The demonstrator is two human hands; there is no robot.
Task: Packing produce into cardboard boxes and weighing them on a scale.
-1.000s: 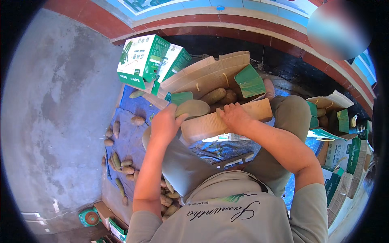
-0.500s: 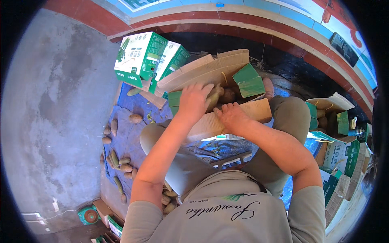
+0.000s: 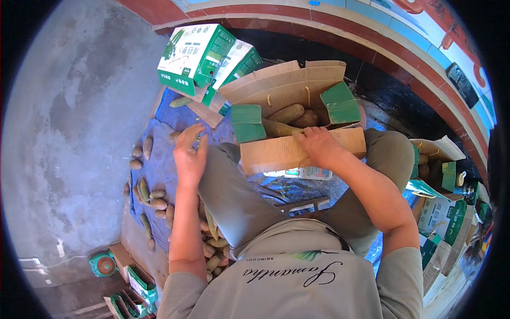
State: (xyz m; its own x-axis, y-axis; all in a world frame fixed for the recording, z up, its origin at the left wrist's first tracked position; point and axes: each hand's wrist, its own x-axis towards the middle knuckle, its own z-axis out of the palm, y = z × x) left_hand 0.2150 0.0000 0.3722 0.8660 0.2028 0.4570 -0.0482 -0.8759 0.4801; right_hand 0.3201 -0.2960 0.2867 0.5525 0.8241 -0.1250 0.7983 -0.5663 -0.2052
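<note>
A cardboard box (image 3: pixel 303 151) with folded-out flaps and green end flaps sits between my knees. Inside lie several long, earthy root vegetables (image 3: pixel 287 114), brownish to green. My right hand (image 3: pixel 319 146) is closed on the top edge of the near flap. To the left of the box, my left hand (image 3: pixel 190 154) is raised over the blue tarp, empty, with thumb and fingers apart. A root vegetable (image 3: pixel 173 136) on the tarp is partly hidden behind it.
White-and-green cartons (image 3: pixel 194 56) stand at the far left by the wall. More root vegetables (image 3: pixel 158 203) lie on the tarp (image 3: pixel 159 127) and beside my left leg. At right is another open box (image 3: pixel 435 165) with vegetables. A device with keys (image 3: pixel 313 173) shows under the near flap.
My left hand has left the box and moved left over the tarp. A vegetable it was on now lies in the box. My right hand stays on the flap.
</note>
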